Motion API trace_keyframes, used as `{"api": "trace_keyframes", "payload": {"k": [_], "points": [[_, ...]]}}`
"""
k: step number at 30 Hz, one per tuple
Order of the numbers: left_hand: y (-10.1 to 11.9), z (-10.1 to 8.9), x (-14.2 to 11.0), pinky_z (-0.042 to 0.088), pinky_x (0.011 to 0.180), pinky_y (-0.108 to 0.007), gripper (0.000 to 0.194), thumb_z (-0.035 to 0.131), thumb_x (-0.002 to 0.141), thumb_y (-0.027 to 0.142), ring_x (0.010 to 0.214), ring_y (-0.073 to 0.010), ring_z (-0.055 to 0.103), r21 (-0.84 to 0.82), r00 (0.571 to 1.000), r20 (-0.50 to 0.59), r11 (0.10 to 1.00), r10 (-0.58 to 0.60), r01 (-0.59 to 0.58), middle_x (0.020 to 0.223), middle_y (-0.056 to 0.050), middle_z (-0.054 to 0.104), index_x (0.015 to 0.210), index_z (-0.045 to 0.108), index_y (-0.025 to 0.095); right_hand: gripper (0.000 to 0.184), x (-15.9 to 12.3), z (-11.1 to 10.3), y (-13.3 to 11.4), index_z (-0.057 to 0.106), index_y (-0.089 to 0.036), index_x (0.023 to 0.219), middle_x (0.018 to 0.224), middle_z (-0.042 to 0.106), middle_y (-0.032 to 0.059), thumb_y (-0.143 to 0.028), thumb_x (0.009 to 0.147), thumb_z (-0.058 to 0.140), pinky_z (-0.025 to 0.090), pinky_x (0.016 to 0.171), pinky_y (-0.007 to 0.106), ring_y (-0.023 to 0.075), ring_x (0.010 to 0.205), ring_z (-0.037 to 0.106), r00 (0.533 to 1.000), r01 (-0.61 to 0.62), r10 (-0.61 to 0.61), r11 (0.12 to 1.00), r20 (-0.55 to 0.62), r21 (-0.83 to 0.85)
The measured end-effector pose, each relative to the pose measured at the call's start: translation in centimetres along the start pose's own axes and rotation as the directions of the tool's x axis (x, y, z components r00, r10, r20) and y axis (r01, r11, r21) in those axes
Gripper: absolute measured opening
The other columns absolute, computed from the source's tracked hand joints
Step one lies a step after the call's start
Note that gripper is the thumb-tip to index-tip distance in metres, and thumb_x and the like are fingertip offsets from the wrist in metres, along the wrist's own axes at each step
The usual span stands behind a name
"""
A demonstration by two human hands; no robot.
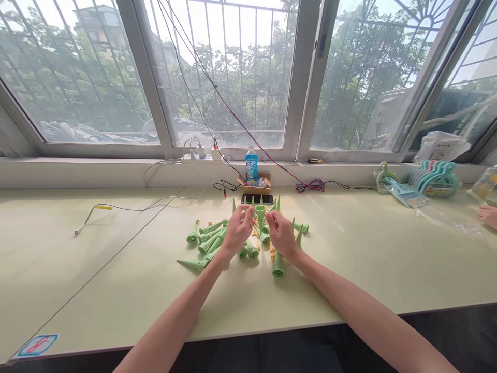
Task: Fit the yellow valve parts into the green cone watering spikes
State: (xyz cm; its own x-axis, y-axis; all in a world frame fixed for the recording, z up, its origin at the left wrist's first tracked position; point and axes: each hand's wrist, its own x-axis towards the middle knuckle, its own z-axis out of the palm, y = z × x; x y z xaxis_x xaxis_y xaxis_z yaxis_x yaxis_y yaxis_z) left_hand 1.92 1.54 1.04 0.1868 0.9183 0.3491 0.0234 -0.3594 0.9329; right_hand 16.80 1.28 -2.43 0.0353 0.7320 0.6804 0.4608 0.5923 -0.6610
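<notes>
Between my hands, a green plastic cone-shaped spike point(260, 211) stands mouth up with its tip pointing down. My left hand point(238, 228) is closed, its fingertips at the left side of this spike, seemingly gripping it. Just to the right, my right hand point(283, 235) is closed in a pinch; whatever lies inside its fingers is hidden. Loose green spikes point(212, 242) are heaped left of and under my left hand. Another spike point(278, 265) lies below my right hand, its open end facing me. Small yellow plastic pieces point(272, 253) are scattered among the spikes.
Behind the pile are a dark phone point(257, 199), a small cardboard box point(264, 189) and a blue-labelled bottle point(251, 166). Cables point(310, 185) run along the sill. Packaged green tools point(433, 178) lie at right, near another person's hand point(487, 215). A white cable point(116, 208) crosses the left tabletop.
</notes>
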Motion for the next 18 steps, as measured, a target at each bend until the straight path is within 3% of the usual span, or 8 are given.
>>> {"api": "trace_keyframes", "payload": {"k": [7,11,18], "points": [[0.65,-0.32,-0.11,0.029,0.037,-0.020,0.049,0.045,0.087,0.065,0.040,-0.0098,0.036,-0.164,0.962,0.131,0.951,-0.241,0.260,0.050,0.005,0.046,0.103,0.054,0.019,0.031,0.05,0.13,0.17,0.054,-0.019,0.081,0.073,0.054,0.0008,-0.033,0.102,0.037,0.035,0.062,0.025,0.0132,0.063,0.045,0.982,0.171,-0.168,0.985,0.082,-0.031],[0.59,-0.33,-0.11,0.028,0.038,-0.020,0.042,0.046,0.087,0.059,0.040,-0.0097,0.034,-0.191,0.958,0.155,0.944,-0.243,0.270,0.048,0.006,0.043,0.098,0.056,0.019,0.030,-0.02,0.11,0.23,0.057,-0.019,0.085,0.074,0.053,0.0017,-0.032,0.102,0.036,0.037,0.063,0.026,0.0143,0.066,0.047,0.971,0.215,-0.207,0.975,0.116,-0.056],[0.16,-0.50,-0.15,0.031,0.041,-0.020,0.028,0.048,0.088,0.046,0.042,-0.0095,0.036,-0.193,0.960,0.166,0.947,-0.224,0.255,0.051,0.005,0.046,0.094,0.054,0.020,0.031,0.06,0.02,0.20,0.056,-0.020,0.082,0.076,0.056,0.0025,-0.034,0.102,0.037,0.037,0.062,0.026,0.0143,0.066,0.048,0.976,0.187,-0.181,0.981,0.123,-0.047]]}}
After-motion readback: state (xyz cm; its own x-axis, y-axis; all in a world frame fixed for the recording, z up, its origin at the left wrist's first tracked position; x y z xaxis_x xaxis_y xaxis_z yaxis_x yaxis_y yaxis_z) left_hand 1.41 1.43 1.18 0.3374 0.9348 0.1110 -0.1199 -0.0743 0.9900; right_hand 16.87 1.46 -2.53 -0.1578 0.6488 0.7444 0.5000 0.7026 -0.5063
